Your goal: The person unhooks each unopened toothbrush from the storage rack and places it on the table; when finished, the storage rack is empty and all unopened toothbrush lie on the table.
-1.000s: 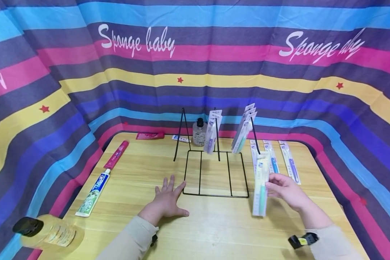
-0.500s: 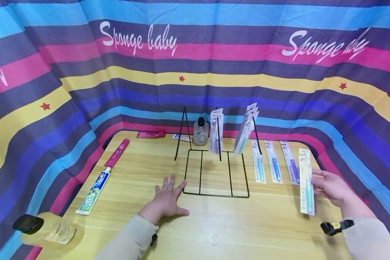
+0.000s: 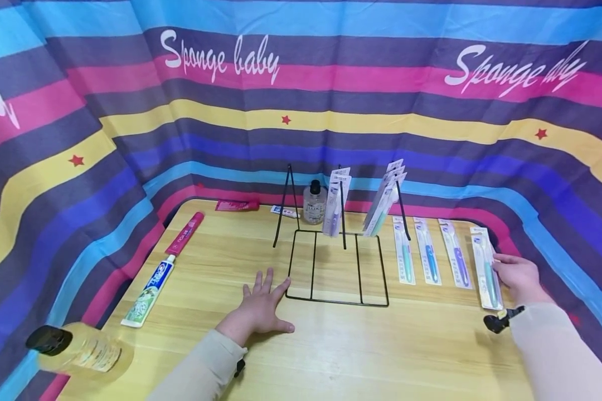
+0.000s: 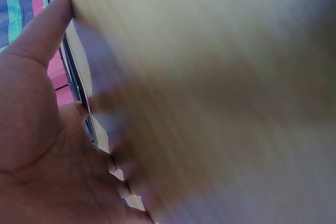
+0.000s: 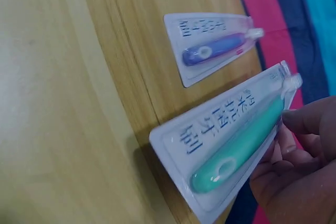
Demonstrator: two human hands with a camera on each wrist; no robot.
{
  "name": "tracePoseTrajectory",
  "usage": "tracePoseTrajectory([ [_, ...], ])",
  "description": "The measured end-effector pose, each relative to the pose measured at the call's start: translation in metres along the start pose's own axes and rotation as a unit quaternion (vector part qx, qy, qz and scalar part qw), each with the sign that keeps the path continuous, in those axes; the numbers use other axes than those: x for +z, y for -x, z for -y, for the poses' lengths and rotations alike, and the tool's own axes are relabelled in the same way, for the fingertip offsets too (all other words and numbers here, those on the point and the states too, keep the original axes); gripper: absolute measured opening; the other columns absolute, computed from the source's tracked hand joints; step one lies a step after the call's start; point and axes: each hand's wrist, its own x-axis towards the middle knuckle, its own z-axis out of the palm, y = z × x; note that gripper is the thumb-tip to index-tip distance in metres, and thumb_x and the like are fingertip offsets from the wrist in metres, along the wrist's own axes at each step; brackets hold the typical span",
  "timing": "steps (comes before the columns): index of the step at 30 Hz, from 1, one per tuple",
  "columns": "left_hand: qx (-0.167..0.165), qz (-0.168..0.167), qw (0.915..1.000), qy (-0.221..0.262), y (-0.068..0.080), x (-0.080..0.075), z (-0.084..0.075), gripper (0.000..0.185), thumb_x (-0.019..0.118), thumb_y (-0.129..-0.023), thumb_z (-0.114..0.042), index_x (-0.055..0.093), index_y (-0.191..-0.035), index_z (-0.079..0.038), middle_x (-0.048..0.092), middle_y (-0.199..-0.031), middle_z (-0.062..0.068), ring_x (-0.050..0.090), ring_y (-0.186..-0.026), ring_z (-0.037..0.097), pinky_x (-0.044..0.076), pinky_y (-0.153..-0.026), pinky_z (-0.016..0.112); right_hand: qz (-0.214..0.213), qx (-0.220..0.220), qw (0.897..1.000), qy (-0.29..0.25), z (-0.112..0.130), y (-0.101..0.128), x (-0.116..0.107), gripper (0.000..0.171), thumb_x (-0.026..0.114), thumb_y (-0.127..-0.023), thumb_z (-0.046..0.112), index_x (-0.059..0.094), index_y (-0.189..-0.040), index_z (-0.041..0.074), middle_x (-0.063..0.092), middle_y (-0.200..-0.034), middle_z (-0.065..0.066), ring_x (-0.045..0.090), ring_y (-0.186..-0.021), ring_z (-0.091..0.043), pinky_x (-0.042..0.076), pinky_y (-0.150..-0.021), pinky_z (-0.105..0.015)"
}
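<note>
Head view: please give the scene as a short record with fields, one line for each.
left hand: flat on the wooden table, fingers spread, beside the black wire rack
right hand: holds a packaged green toothbrush at the table's right edge
row nearby: three more toothbrush packs lying flat
on rack: hanging toothbrush packs
left side: toothpaste tube, yellow bottle

Left wrist view shows the surface [image 4: 220, 77] blurred; the left hand [image 4: 47, 145] is cut off by the edge.
</note>
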Motion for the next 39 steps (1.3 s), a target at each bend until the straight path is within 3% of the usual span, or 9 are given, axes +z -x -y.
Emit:
tracePoseTrajectory([
  [2,-0.002,0.002,1.0000,-0.003,0.000,-0.001,0.000,0.118,0.084,-0.076,-0.070,0.028,-0.170,-0.025,-0.001,-0.175,0.026,-0.004,-0.158,0.053,0.005,-0.119,0.079,-0.006,-0.005,0.999,0.036,0.002,-0.005,0.004,0.035,0.059,-0.100,0.004,0.067,-0.130,-0.010,0.063,-0.072,0.016,0.061,-0.065,-0.001,0.056,-0.057,-0.021],
  [4,-0.001,0.000,1.0000,-0.004,0.000,-0.001,0.000,0.117,0.084,-0.076,-0.070,0.029,-0.170,-0.025,-0.001,-0.175,0.026,-0.003,-0.158,0.053,0.006,-0.119,0.080,-0.015,-0.009,0.997,0.078,0.005,-0.009,0.008,0.054,0.058,-0.100,0.006,0.046,-0.144,-0.022,0.063,-0.072,0.012,0.059,-0.063,-0.001,0.055,-0.055,-0.021],
  [11,-0.001,-0.001,1.0000,-0.008,-0.001,0.000,0.001,0.119,0.084,-0.074,-0.071,0.029,-0.169,-0.025,-0.001,-0.174,0.027,-0.002,-0.158,0.053,0.007,-0.118,0.080,-0.034,-0.021,0.988,0.152,0.014,-0.020,0.017,0.053,0.058,-0.100,0.009,0.050,-0.142,-0.021,0.069,-0.076,-0.002,0.058,-0.060,-0.003,0.053,-0.053,-0.021],
  [19,-0.003,-0.001,1.0000,-0.006,-0.002,0.000,0.000,0.119,0.085,-0.074,-0.070,0.030,-0.169,-0.024,0.000,-0.174,0.027,-0.003,-0.158,0.053,0.007,-0.118,0.081,-0.023,-0.017,0.984,0.174,0.015,-0.025,0.020,0.056,0.061,-0.098,0.009,0.048,-0.146,-0.018,0.070,-0.106,-0.029,0.061,-0.065,-0.005,0.054,-0.053,-0.024],
  [24,-0.006,0.000,1.0000,-0.003,-0.001,0.000,0.000,0.119,0.085,-0.074,-0.070,0.030,-0.169,-0.024,-0.001,-0.174,0.027,-0.003,-0.158,0.053,0.006,-0.118,0.081,-0.012,-0.002,0.985,0.170,0.012,-0.026,0.020,0.058,0.064,-0.096,0.009,0.047,-0.146,-0.017,0.072,-0.092,-0.014,0.061,-0.067,-0.005,0.053,-0.055,-0.022],
  [31,-0.008,-0.004,0.9999,-0.010,-0.001,-0.001,0.000,0.120,0.084,-0.074,-0.071,0.029,-0.170,-0.025,0.000,-0.175,0.027,-0.003,-0.159,0.052,0.007,-0.118,0.080,-0.054,-0.026,0.987,0.152,0.017,-0.028,0.015,0.052,0.062,-0.096,0.007,0.054,-0.143,-0.015,0.067,-0.075,0.005,0.059,-0.064,-0.003,0.052,-0.055,-0.021],
  [34,-0.006,-0.003,0.9999,-0.009,-0.001,-0.003,-0.001,0.119,0.085,-0.074,-0.069,0.029,-0.169,-0.024,0.000,-0.174,0.027,-0.003,-0.158,0.053,0.006,-0.118,0.081,-0.074,-0.035,0.980,0.184,0.021,-0.029,0.013,0.048,0.061,-0.095,0.009,0.060,-0.138,-0.013,0.072,-0.086,-0.005,0.059,-0.076,-0.010,0.046,-0.061,-0.019],
  [39,-0.005,0.000,1.0000,-0.006,0.001,-0.003,-0.003,0.118,0.086,-0.075,-0.067,0.031,-0.169,-0.023,0.000,-0.174,0.028,-0.003,-0.158,0.054,0.007,-0.118,0.081,-0.077,-0.036,0.971,0.222,0.022,-0.026,0.011,0.050,0.065,-0.090,0.009,0.061,-0.136,-0.012,0.065,-0.120,-0.033,0.059,-0.103,-0.037,0.044,-0.072,-0.029],
])
